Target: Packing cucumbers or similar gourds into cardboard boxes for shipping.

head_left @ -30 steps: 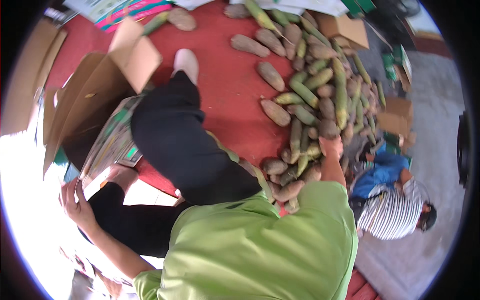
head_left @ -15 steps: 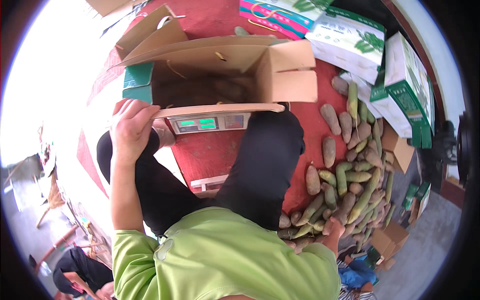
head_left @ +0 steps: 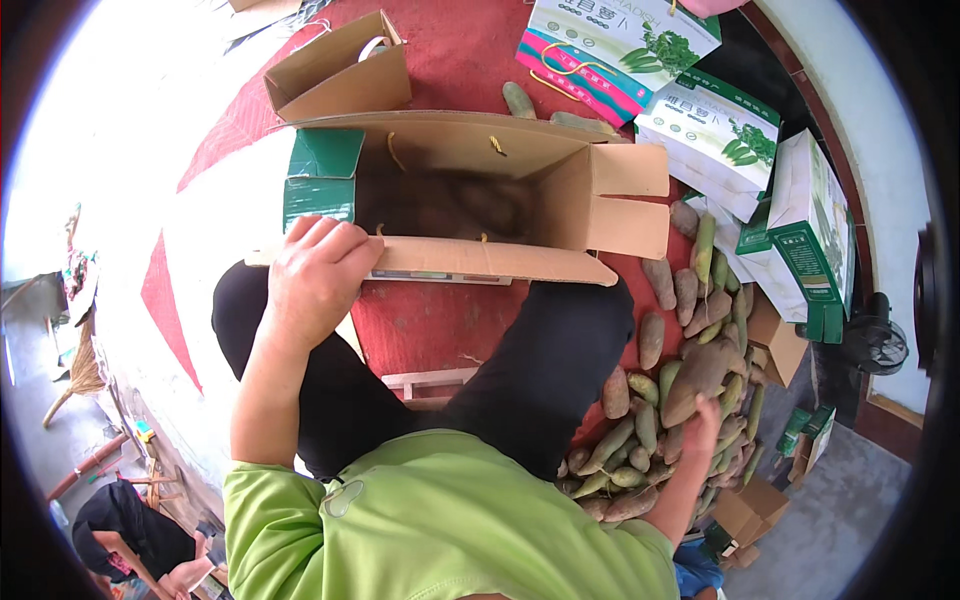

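My left hand (head_left: 325, 262) is closed on the near flap (head_left: 500, 258) of an open cardboard box (head_left: 560, 205). The box has yellow cord loops and a green end flap (head_left: 325, 165); its dark inside holds long shapes too dim to make out well. Beneath the near flap, only a strip of a weighing scale (head_left: 440, 277) shows. Over on the right, my right hand (head_left: 702, 428) grips a large brownish radish (head_left: 697, 382), raised above a pile of green and brownish radishes (head_left: 640, 450). Part of the fingers is hidden behind it.
White-and-green printed cartons (head_left: 715, 130) stand at the back right, with a black fan (head_left: 880, 335) beyond. A smaller open carton (head_left: 340, 75) sits behind the box. A low wooden stool (head_left: 425, 384) is between my legs. Another person (head_left: 140, 535) sits at the lower left.
My right hand has lifted a large brownish radish from the pile and moved forward. My left hand stays on the flap, which now covers the scale's lit display. The view has shifted.
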`<state>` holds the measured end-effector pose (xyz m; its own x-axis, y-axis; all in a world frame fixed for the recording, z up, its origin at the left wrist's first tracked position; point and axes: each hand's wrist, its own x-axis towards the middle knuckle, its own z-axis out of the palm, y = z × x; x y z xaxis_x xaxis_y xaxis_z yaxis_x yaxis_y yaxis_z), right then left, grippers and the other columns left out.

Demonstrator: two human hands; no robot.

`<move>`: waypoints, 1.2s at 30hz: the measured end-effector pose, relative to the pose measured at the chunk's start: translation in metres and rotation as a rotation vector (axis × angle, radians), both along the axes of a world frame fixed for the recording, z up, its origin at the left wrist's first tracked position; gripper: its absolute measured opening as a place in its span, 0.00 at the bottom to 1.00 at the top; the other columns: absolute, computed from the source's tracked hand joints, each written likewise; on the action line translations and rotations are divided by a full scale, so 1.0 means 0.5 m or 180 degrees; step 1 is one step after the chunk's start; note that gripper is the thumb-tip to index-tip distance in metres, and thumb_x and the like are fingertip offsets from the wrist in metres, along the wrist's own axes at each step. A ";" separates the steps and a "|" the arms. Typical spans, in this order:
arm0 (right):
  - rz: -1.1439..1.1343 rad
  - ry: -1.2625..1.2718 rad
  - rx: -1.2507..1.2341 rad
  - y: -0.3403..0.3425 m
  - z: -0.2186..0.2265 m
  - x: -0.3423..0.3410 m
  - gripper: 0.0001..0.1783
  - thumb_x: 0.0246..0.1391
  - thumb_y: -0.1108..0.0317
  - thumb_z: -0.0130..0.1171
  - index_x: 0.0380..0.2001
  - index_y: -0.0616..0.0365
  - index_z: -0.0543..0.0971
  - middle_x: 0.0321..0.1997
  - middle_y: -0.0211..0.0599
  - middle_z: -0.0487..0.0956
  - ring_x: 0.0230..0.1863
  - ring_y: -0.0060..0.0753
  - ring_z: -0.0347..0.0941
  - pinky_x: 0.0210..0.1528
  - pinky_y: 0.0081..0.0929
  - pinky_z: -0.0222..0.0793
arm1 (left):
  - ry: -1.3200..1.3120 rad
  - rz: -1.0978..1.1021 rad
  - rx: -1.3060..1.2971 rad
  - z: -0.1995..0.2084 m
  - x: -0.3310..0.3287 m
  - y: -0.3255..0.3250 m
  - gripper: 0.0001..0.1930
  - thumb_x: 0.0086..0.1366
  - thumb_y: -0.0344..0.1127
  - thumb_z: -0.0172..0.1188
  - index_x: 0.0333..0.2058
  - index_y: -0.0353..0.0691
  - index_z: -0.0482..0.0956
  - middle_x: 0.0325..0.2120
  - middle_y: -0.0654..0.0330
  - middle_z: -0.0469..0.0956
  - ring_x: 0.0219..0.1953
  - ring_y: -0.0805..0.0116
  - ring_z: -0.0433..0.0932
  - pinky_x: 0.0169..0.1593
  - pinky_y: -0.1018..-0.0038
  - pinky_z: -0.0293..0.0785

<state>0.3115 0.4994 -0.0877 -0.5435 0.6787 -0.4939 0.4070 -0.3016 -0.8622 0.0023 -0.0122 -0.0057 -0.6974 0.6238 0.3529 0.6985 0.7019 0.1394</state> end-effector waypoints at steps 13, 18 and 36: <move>0.4228 -0.0016 0.2096 -0.392 0.313 -0.654 0.50 0.24 0.59 0.76 0.56 0.66 0.68 0.52 0.44 0.75 0.54 0.37 0.71 0.58 0.34 0.64 | -0.0080 -0.0118 -0.0029 0.001 0.002 -0.007 0.10 0.45 0.31 0.58 0.30 0.40 0.78 0.26 0.65 0.70 0.31 0.67 0.74 0.36 0.72 0.72; 0.5126 -0.0810 0.2689 -0.506 0.170 -0.762 0.51 0.24 0.53 0.72 0.55 0.71 0.69 0.55 0.58 0.73 0.57 0.50 0.70 0.59 0.34 0.65 | -0.0084 -0.0234 0.0096 -0.001 -0.004 -0.004 0.08 0.46 0.33 0.57 0.28 0.40 0.76 0.24 0.65 0.67 0.30 0.69 0.72 0.35 0.73 0.72; 0.6230 -0.1752 0.4216 -0.657 -0.113 -0.863 0.36 0.43 0.51 0.66 0.54 0.58 0.70 0.53 0.52 0.75 0.55 0.48 0.72 0.55 0.40 0.70 | -0.0500 -0.0207 0.0254 0.001 0.007 -0.023 0.06 0.48 0.39 0.57 0.22 0.46 0.77 0.25 0.65 0.67 0.31 0.68 0.68 0.32 0.73 0.63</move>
<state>-0.1201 0.1707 -0.1443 -0.6884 -0.2851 -0.6670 -0.4076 0.9127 0.0305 0.0060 -0.0235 -0.0054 -0.7070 0.6436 0.2929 0.7071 0.6385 0.3039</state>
